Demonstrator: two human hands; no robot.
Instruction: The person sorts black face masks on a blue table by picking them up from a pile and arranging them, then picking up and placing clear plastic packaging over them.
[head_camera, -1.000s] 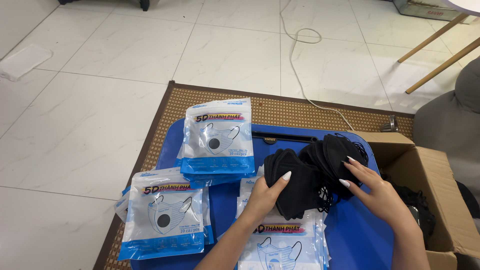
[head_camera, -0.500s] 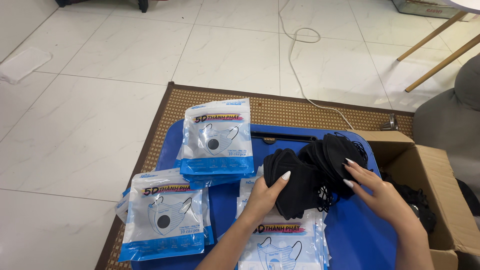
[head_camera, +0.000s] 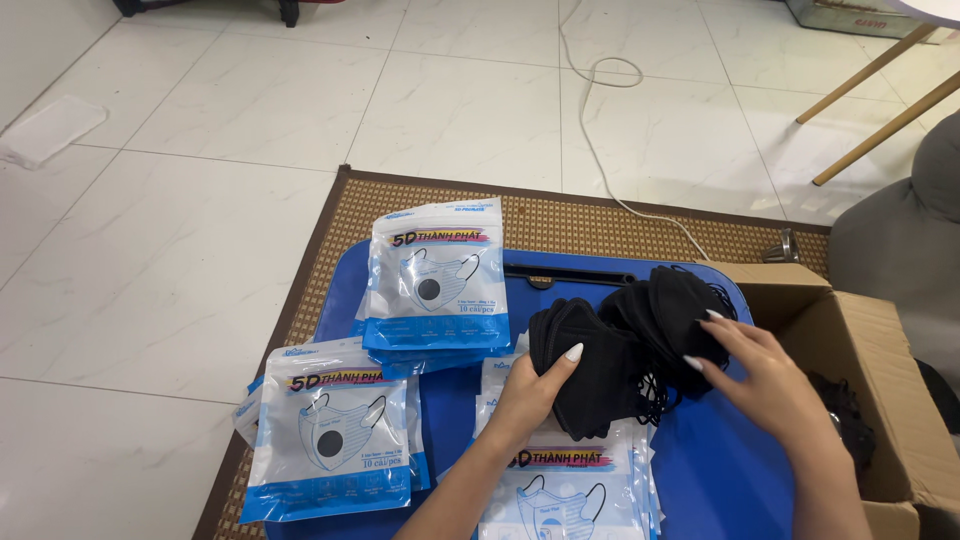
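Change since earlier frame: almost nothing has moved; your two hands stay on the same pile of black masks, and the right fingers have crept only slightly further over its top.
Left hand: your left hand (head_camera: 535, 385) is half open, palm cupped against the near left side of the pile of black face masks (head_camera: 625, 350), thumb lying up its front. It steadies the pile rather than closing round it.
Right hand: your right hand (head_camera: 765, 375) is spread, fingers reaching left onto the upper right of the same pile; the fingertips touch the top masks, nothing is pinched that I can tell.
Relation that matters: the pile sits between your hands, its long axis running from lower left to upper right. The left hand is at the low end, the right hand at the high end, both in contact.
Masks in pile: several, fanned and overlapping; the exact number cannot be told.
Packet stacks: three stacks of blue and white mask packets: one under your left wrist (head_camera: 570, 490), one at upper left (head_camera: 435, 280), one at lower left (head_camera: 330, 435).
Surface: a blue table (head_camera: 720, 470) standing on a woven mat (head_camera: 600, 225).
Box: one open cardboard box (head_camera: 860, 330) just right of the table, dark items inside.
Floor: white tiles with one cable (head_camera: 600, 130).
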